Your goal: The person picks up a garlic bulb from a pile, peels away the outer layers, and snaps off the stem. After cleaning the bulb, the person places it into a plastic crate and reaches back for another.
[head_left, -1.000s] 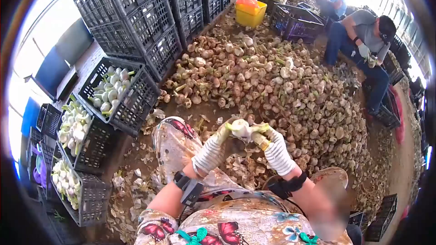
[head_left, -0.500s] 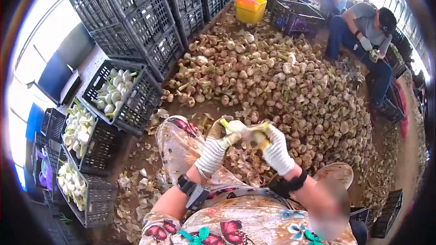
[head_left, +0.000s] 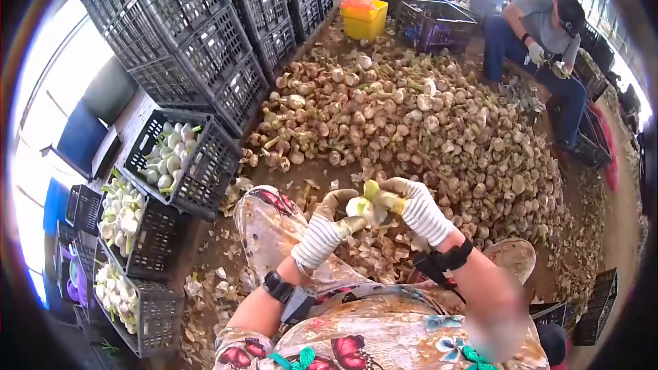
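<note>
A pale, partly bared garlic bulb (head_left: 361, 210) is between my two hands, above the loose skins in front of my lap. My left hand (head_left: 323, 231), in a striped work glove with stained fingers, grips the bulb from the left. From the right, the gloved fingers of my right hand (head_left: 416, 210) are closed at a yellow-green piece (head_left: 371, 190), which looks like the bulb's stem end. Whether the right fingers hold anything else is hidden.
A broad heap of unpeeled garlic (head_left: 411, 123) spreads ahead. On the left stand crates of white garlic (head_left: 205, 171) beside tall stacked black crates (head_left: 185, 48). Farther back is a yellow bucket (head_left: 364, 26). A co-worker (head_left: 538, 48) sits at the right, handling garlic.
The bulb has turned, showing its pale side and a yellow-green end pointing up. My right hand has tilted over, moving slightly up and left. The camera view has shifted a little.
</note>
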Available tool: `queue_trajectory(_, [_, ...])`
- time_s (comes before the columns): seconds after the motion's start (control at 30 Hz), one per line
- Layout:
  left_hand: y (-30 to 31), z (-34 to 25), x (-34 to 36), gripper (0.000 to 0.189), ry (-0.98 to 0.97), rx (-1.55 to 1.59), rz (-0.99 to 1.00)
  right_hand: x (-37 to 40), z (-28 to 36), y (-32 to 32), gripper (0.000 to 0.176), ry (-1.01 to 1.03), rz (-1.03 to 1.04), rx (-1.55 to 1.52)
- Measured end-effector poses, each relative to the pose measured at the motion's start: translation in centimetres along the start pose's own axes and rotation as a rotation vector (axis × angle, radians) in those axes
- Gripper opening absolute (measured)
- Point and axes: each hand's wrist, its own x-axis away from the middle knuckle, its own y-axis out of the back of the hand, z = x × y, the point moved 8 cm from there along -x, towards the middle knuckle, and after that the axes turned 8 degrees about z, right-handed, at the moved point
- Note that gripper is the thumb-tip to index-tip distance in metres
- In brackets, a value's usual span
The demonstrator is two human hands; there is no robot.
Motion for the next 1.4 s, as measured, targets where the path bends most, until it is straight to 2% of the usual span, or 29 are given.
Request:
queue_trajectory(0.07, [0.0, -0.2, -0.1, 0.049, 0.005, -0.061, 0.014, 0.9, 0.9, -0.5, 0.028, -0.096, -0.021, -0.291])
queue_trajectory(0.13, [-0.5, -0.1, 0.0, 0.050, 0.057, 0.021, 0.047, 1.1, 1.1, -1.2, 0.025, -0.057, 0.049, -0.181])
queue_trajectory(0.17, [-0.8, 0.0, 0.1, 0.051, 0.085, 0.060, 0.067, 0.7, 0.9, -1.2, 0.026, 0.029, 0.044, 0.042])
queue_trajectory(0.2, [-1.1, 0.1, 0.1, 0.051, 0.113, 0.098, 0.090, 0.6, 0.6, -0.9, 0.027, 0.062, 0.024, 0.116])
queue_trajectory(0.27, [-1.1, 0.2, -0.2, 0.053, 0.109, 0.104, 0.097, 0.2, 0.3, -0.5, 0.028, 0.031, 0.022, 0.108])
queue_trajectory(0.37, [-0.4, 0.5, -0.5, 0.052, 0.040, 0.122, 0.076, 1.3, 0.8, -0.3, 0.022, -0.233, -0.005, -0.154])
queue_trajectory(0.47, [-0.8, -0.3, -0.5, 0.051, 0.060, 0.045, 0.075, 1.1, 2.1, -0.8, 0.023, 0.123, -0.006, 0.121])
queue_trajectory(0.5, [-1.0, 0.0, -0.5, 0.051, 0.055, 0.113, 0.123, 1.5, 2.6, -1.1, 0.019, 0.176, -0.012, 0.317])
queue_trajectory(0.53, [-1.1, 0.3, -0.4, 0.051, 0.101, 0.130, 0.152, 1.5, 2.2, -0.9, 0.017, 0.179, -0.006, 0.372])
queue_trajectory(0.6, [-1.5, 0.4, -0.3, 0.051, 0.189, 0.162, 0.208, 1.3, -0.2, -0.3, 0.017, -0.057, 0.012, 0.041])
queue_trajectory(0.63, [-1.8, 0.1, -0.3, 0.052, 0.161, 0.190, 0.257, 1.5, -0.2, -0.3, 0.016, -0.079, -0.015, -0.042])
queue_trajectory(0.7, [-1.4, 0.2, -0.8, 0.053, 0.024, 0.214, 0.193, 1.9, -0.2, -0.5, 0.016, -0.122, -0.058, -0.203])
queue_trajectory(0.73, [-1.2, 0.2, -0.7, 0.053, -0.038, 0.228, 0.156, 1.8, 0.6, -0.8, 0.016, -0.038, -0.054, -0.070])
queue_trajectory(0.8, [-0.6, 0.5, -0.5, 0.047, -0.003, 0.191, 0.038, 2.1, 1.9, -1.7, 0.016, 0.132, -0.051, 0.187])
queue_trajectory(0.87, [0.4, 1.4, -0.5, 0.042, 0.002, 0.257, -0.086, 1.5, 0.4, -2.4, 0.018, 0.183, -0.046, 0.246])
queue_trajectory(0.9, [1.3, 2.5, -0.9, 0.037, -0.084, 0.317, -0.122, 1.0, -0.9, -1.4, 0.017, 0.141, -0.103, 0.163])
queue_trajectory(0.93, [1.4, 2.7, -0.8, 0.036, -0.082, 0.377, -0.116, 0.5, -2.2, -0.2, 0.016, 0.098, -0.158, 0.083])
queue_trajectory(0.97, [1.5, 2.7, -0.7, 0.036, -0.084, 0.436, -0.109, 0.1, -3.9, 1.0, 0.015, -0.069, -0.207, -0.068])
queue_trajectory(1.0, [1.8, 2.6, -0.8, 0.035, -0.091, 0.495, -0.103, -0.4, -6.9, 2.6, 0.015, -0.158, -0.251, -0.090])
queue_trajectory(1.07, [1.8, 2.2, -0.9, 0.033, -0.125, 0.632, -0.059, 0.3, -8.0, 2.6, 0.017, -0.281, -0.116, 0.173])
queue_trajectory(1.1, [1.7, 1.8, -0.9, 0.033, -0.121, 0.710, -0.045, 0.4, -6.5, 2.0, 0.018, -0.092, -0.047, 0.367])
queue_trajectory(1.13, [1.8, 1.7, -0.5, 0.033, -0.121, 0.784, -0.038, 0.4, -7.4, 2.0, 0.018, -0.066, -0.048, 0.359])
queue_trajectory(1.2, [2.0, 3.7, -0.9, 0.034, -0.054, 0.968, 0.025, 0.3, -8.9, 2.5, 0.019, -0.228, -0.039, 0.334])
queue_trajectory(1.27, [3.0, 3.5, -1.0, 0.033, -0.092, 0.989, -0.050, 0.3, -8.6, 2.5, 0.019, -0.332, -0.047, 0.302])
queue_trajectory(1.33, [5.0, 3.4, -0.9, 0.031, -0.141, 1.106, -0.029, 0.3, -6.2, 1.8, 0.019, -0.087, -0.078, 0.430])
queue_trajectory(1.4, [7.3, -0.2, 1.5, 0.028, -0.282, 1.055, -0.110, 0.1, -6.5, 2.2, 0.018, -0.061, -0.111, 0.431])
